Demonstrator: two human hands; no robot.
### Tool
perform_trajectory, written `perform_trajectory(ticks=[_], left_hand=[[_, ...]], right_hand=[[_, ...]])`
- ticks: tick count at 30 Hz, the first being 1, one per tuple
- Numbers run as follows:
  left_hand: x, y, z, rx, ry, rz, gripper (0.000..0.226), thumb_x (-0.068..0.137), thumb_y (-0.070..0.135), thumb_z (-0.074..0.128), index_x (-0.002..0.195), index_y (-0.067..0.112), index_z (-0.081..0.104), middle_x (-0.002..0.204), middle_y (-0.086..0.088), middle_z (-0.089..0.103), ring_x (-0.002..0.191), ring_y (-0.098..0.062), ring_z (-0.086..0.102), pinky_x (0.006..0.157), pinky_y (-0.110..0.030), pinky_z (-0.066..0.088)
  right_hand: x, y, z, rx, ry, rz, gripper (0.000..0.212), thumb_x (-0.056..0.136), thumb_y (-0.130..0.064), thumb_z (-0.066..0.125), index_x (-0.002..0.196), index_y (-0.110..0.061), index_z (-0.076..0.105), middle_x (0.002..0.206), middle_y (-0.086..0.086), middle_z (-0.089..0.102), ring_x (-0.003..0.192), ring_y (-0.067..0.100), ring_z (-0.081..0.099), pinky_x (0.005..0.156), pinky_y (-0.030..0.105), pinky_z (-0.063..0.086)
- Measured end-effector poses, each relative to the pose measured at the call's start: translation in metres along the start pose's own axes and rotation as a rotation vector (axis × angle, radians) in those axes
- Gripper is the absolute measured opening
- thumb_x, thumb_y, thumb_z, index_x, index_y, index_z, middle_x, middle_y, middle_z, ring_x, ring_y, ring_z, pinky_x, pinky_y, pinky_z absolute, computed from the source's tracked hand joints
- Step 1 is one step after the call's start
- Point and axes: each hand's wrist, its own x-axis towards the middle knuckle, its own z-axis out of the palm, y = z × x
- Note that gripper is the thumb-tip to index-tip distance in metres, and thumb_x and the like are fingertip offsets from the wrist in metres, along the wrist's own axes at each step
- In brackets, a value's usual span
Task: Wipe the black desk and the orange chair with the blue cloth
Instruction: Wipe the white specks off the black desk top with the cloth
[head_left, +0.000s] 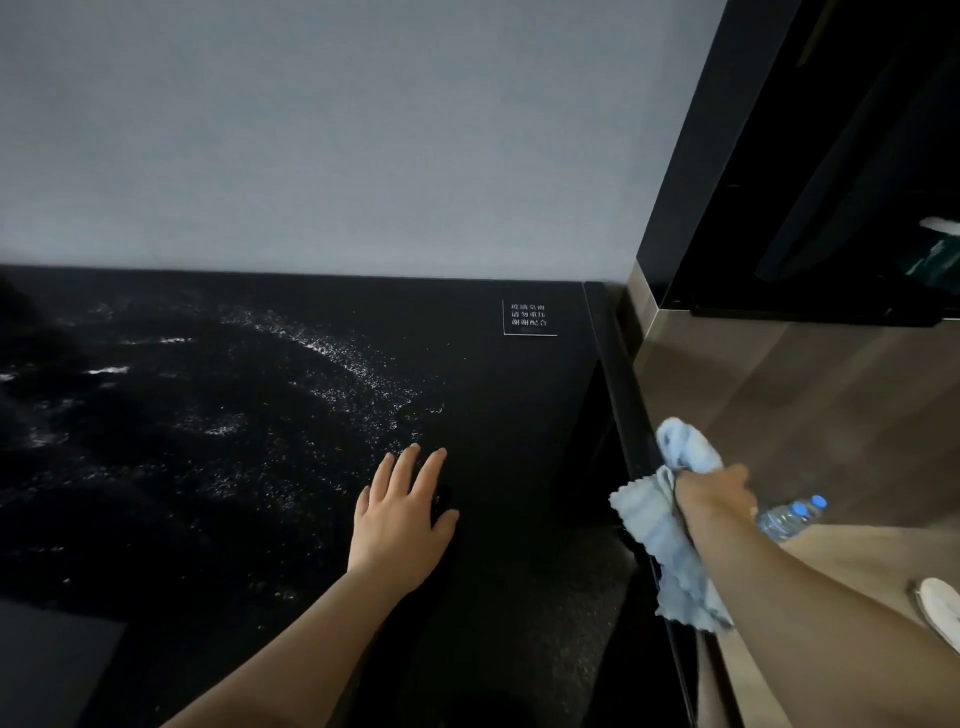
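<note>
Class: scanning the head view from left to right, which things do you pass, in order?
wet smears → left hand → white printed label → blue cloth → water bottles → white shoe

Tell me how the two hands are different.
The left hand lies flat on the black desk with straight fingers; the right hand is curled round the blue cloth. The left hand holds nothing; the right hand holds the cloth at the desk's right edge. Both are bare.
</note>
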Motion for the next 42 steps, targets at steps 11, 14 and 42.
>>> perform_trajectory(ticks=[11,14,42], left_hand=[[0.001,-0.006,-0.007,0.02,0.026,-0.074,0.069,0.094,0.048,0.042,0.149,0.033,0.003,0.158,0.006,0.001,0.145,-0.018,-0.007,0.116,-0.039,0.011],[-0.005,-0.018,-0.009,0.015,0.044,-0.123,0.064,0.097,0.042,0.038,0.15,0.027,0.004,0.158,0.009,0.002,0.145,-0.016,-0.008,0.117,-0.039,0.007],[-0.095,-0.173,-0.043,0.042,0.003,-0.324,0.064,0.099,0.044,0.029,0.15,0.023,-0.004,0.158,0.006,-0.008,0.144,-0.018,-0.014,0.117,-0.043,0.002]], right_hand=[[-0.016,-0.016,0.016,-0.298,0.04,-0.412,0.053,0.087,-0.034,0.058,0.135,-0.025,0.036,0.143,0.008,0.033,0.12,0.037,0.038,0.092,0.048,0.039],[-0.04,-0.021,0.021,-0.459,0.091,-0.532,0.055,0.088,-0.041,0.053,0.137,-0.026,0.035,0.147,0.007,0.03,0.125,0.035,0.035,0.096,0.049,0.037],[-0.164,-0.004,0.081,-0.598,0.077,-0.726,0.055,0.087,-0.054,0.041,0.138,-0.037,0.032,0.153,-0.003,0.02,0.129,0.03,0.029,0.096,0.053,0.037]])
